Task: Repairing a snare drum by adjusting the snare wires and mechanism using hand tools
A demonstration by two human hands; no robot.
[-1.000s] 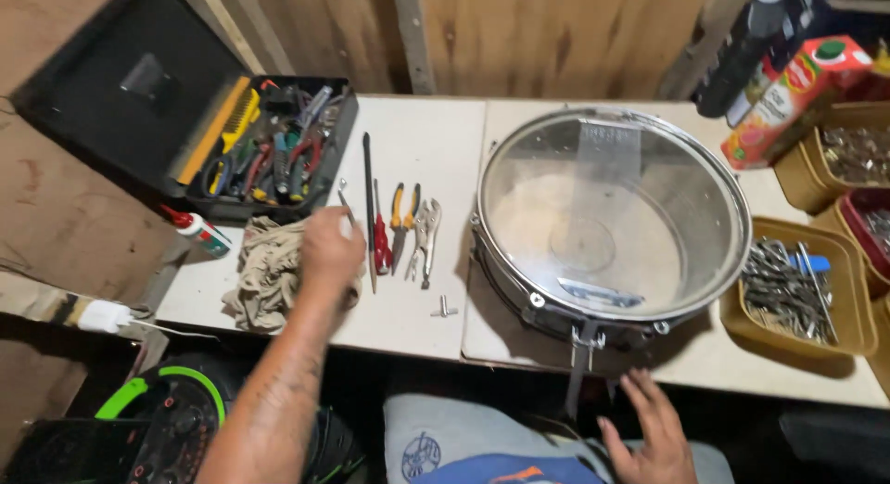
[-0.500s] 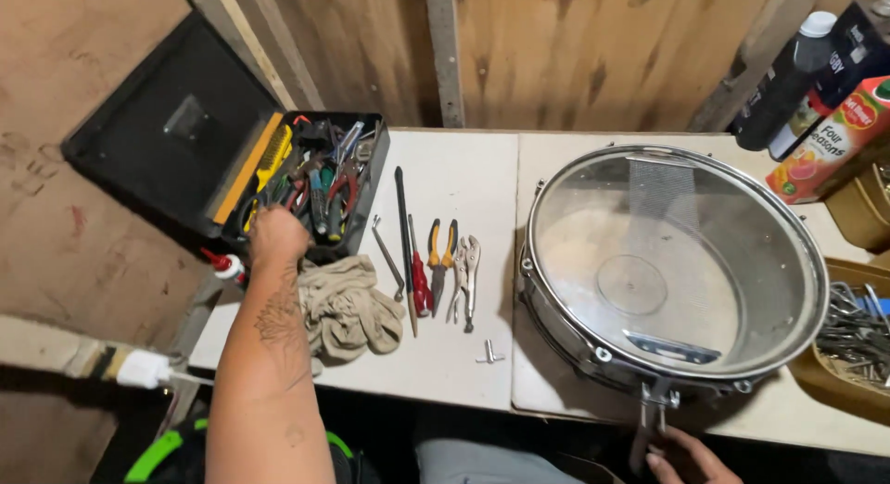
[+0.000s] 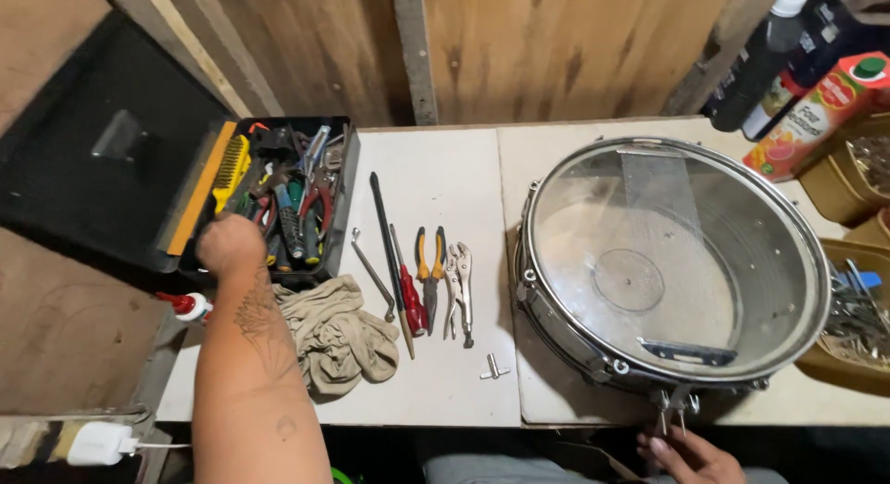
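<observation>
Landmark: the drum [image 3: 672,271], lying flat on the bench [image 3: 436,391], clear head up.

Going left to right:

- Far left of the drum: open black toolbox [image 3: 278,201], lid thrown back, full of mixed hand tools. Left hand [image 3: 230,245] is knuckles-up at the box's near edge, fingers curled down among the tools. Cannot tell whether it is pinching anything; the fingertips are hidden.
- Left of the drum, just beside that forearm: crumpled rag [image 3: 338,336]. Soft, light, no grip concern.
- Nearer the drum, a row of loose tools, long axes running roughly away from the person: bent hex key [image 3: 373,275], long black rod [image 3: 385,238], red screwdriver [image 3: 410,299], orange pliers [image 3: 429,275], locking pliers [image 3: 460,289]. All stiff steel; I judge the handles the place to take them. Small T-shaped drum key [image 3: 494,368] lies close to the drum's near-left edge.
- The drum itself: I judge it moderately heavy, with a rigid metal shell and hoop. The thin clear head is the fragile part, so keep load off it. Best hold is the hoop or shell at 2 opposite sides. Its axis is vertical; the strainer hardware [image 3: 675,402] points toward the person, over the bench edge.
- At the drum's near edge: right hand [image 3: 691,456], fingers pinched up on the metal tabs hanging under the strainer.
- Right of the drum: tray of metal parts [image 3: 858,308]. Behind it: juice carton [image 3: 816,113] and dark bottles [image 3: 760,62].
</observation>
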